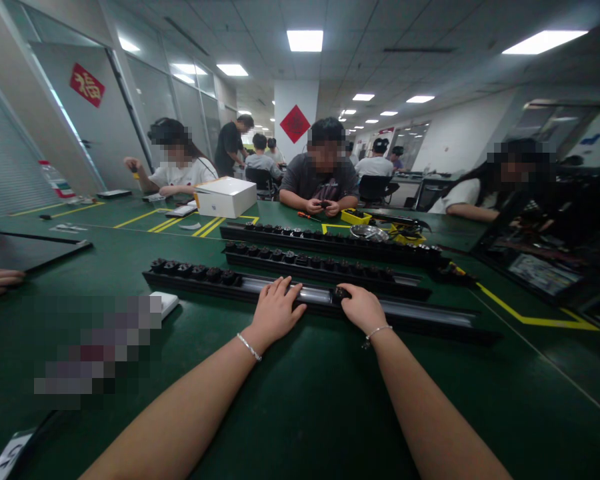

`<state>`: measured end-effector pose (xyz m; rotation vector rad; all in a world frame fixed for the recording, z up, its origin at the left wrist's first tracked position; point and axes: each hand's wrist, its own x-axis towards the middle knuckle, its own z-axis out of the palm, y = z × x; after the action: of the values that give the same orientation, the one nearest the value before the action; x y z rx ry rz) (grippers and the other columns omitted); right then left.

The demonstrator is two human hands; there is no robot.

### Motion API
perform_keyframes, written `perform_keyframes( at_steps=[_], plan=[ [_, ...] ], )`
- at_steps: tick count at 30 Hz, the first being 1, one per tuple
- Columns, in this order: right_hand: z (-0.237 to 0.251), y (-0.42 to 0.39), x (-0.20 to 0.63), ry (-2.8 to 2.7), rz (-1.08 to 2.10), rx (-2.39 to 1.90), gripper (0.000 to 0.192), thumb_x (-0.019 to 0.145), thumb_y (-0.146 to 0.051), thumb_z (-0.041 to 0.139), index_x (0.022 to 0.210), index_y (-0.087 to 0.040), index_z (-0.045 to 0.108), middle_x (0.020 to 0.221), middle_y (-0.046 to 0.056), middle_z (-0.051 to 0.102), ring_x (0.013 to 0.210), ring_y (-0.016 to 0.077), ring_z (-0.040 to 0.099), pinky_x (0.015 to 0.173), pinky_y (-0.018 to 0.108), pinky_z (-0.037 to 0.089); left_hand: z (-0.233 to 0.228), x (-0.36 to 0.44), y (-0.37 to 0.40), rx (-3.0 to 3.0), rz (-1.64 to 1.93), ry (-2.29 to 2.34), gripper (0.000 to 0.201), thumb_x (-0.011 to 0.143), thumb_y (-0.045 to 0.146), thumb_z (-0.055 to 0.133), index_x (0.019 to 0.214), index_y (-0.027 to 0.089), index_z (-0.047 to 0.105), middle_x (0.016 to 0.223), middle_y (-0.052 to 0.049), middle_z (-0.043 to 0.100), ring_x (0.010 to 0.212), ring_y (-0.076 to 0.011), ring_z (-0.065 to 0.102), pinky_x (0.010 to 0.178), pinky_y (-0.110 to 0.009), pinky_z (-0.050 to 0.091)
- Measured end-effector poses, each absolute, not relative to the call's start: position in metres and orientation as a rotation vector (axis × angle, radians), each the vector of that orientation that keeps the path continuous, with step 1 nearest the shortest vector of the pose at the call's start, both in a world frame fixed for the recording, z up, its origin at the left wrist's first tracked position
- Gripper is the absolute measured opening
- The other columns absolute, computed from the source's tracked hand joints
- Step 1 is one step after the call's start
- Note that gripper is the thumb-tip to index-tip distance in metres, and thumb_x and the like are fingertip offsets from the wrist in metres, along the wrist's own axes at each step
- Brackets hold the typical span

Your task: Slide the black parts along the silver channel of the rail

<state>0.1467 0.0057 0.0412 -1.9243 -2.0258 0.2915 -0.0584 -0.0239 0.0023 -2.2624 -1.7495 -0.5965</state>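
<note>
Resting flat, left hand point(275, 310) lies fingers apart on the nearest black rail point(430, 313). Right hand point(361, 307) grip clamped on a small black part point(339, 293) in that rail, green worktop point(305, 400) beneath.

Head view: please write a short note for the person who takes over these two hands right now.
Left hand: flat, fingers spread on the long black rail with a silver channel, nearest of three on the green table.
Right hand: fingertips on one small black round part sitting in that channel.
Done: a row of black parts fills the rail's left end; the two rails behind look full.
Left: the channel right of the hands shows bare.
</note>
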Motion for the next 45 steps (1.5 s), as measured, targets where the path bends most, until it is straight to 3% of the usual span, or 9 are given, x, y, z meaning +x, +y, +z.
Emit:
perform_keyframes(
  at_steps=[23, 34, 40, 45],
  plan=[
    [0.042, 0.005, 0.152, -1.968, 0.363, -1.921, 0.052, 0.072, -0.015, 0.044, 0.120, -0.026, 0.061, 0.116, 0.004, 0.065, 0.104, 0.0199, 0.059, 0.089, 0.028, 0.042, 0.001, -0.059, -0.024, -2.255, -0.611, -1.739, 0.045, 0.088, 0.048, 0.042, 0.127, 0.026, 0.049, 0.139, -0.007, 0.046, 0.129, -0.0254, 0.038, 0.103, -0.043, 0.031],
    [0.040, -0.001, 0.151, -1.976, 0.294, -1.880, 0.048, 0.081, -0.023, 0.036, 0.123, -0.019, 0.058, 0.126, 0.006, 0.058, 0.115, 0.0195, 0.052, 0.097, 0.029, 0.037, 0.002, -0.058, -0.024, -2.259, -0.622, -1.745, 0.046, 0.088, 0.048, 0.042, 0.127, 0.025, 0.048, 0.139, -0.007, 0.046, 0.129, -0.0253, 0.038, 0.104, -0.042, 0.031],
    [0.035, -0.006, 0.140, -1.925, 0.047, -1.874, 0.046, 0.082, -0.044, 0.042, 0.111, -0.016, 0.064, 0.112, 0.009, 0.065, 0.103, 0.0225, 0.057, 0.092, 0.033, 0.038, 0.002, -0.058, -0.024, -2.261, -0.624, -1.747, 0.046, 0.088, 0.047, 0.043, 0.127, 0.024, 0.048, 0.139, -0.008, 0.046, 0.128, -0.0253, 0.039, 0.104, -0.042, 0.031],
    [0.034, -0.006, 0.137, -1.914, -0.003, -1.909, 0.038, 0.082, -0.044, 0.043, 0.098, -0.020, 0.067, 0.102, 0.007, 0.067, 0.096, 0.0202, 0.059, 0.084, 0.031, 0.039, 0.003, -0.057, -0.024, -2.259, -0.619, -1.762, 0.046, 0.087, 0.047, 0.044, 0.128, 0.025, 0.048, 0.139, -0.007, 0.046, 0.129, -0.0250, 0.038, 0.104, -0.042, 0.031]
  ],
)
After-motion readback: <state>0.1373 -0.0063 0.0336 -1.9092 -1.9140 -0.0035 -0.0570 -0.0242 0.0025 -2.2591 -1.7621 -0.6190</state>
